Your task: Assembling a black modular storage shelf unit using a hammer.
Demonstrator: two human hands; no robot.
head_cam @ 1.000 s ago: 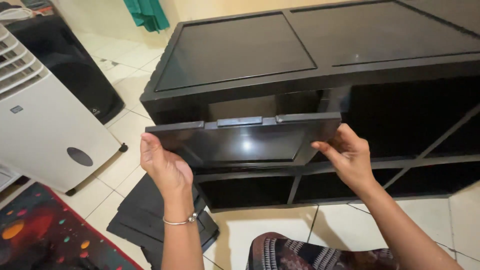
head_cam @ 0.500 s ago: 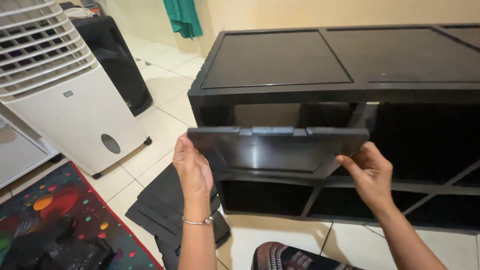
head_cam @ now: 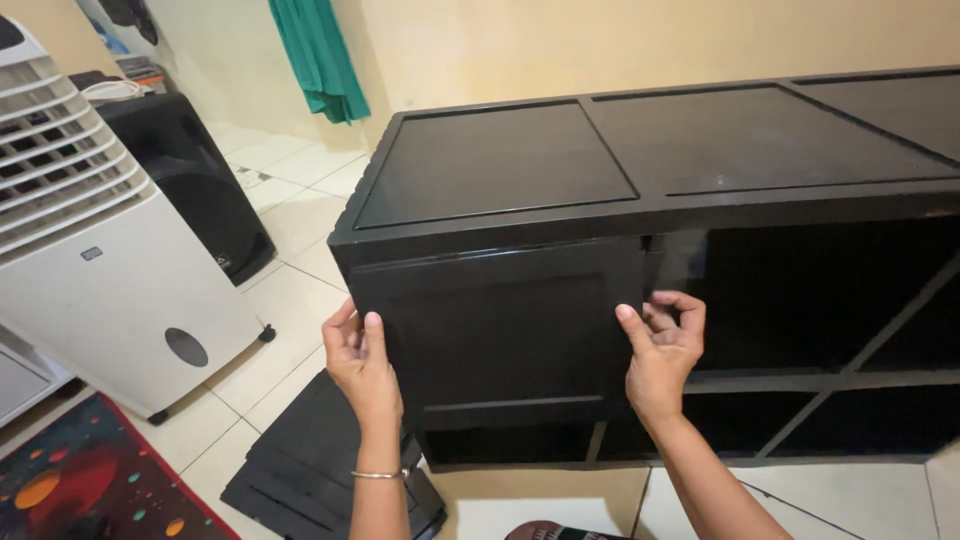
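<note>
Where a moment ago the black door panel (head_cam: 500, 335) was tipped back, its face slanting toward the ceiling and its top edge nearest the person, it now stands upright against the front of the black cabinet (head_cam: 640, 190), covering the leftmost opening. That swing suggests the fitting is well along: the panel fills the bay and only the seating of its edges looks unsettled. Its broad face points out into the room, away from the cabinet's interior; its long axis runs roughly side to side, parallel to the cabinet's top, though from this steep angle it may be close to square.

At the panel's left edge, the left hand (head_cam: 362, 365) clamps on with the thumb in front and the fingers wrapped behind. At the right edge, the right hand (head_cam: 662, 350) pinches it, fingers curled round the rim.

Left of the cabinet stand a dark speaker (head_cam: 195, 190) and a white air cooler (head_cam: 100, 270). Below the cabinet's left corner, spare black panels (head_cam: 300, 470) lie stacked on the tiled floor (head_cam: 290, 230).
</note>
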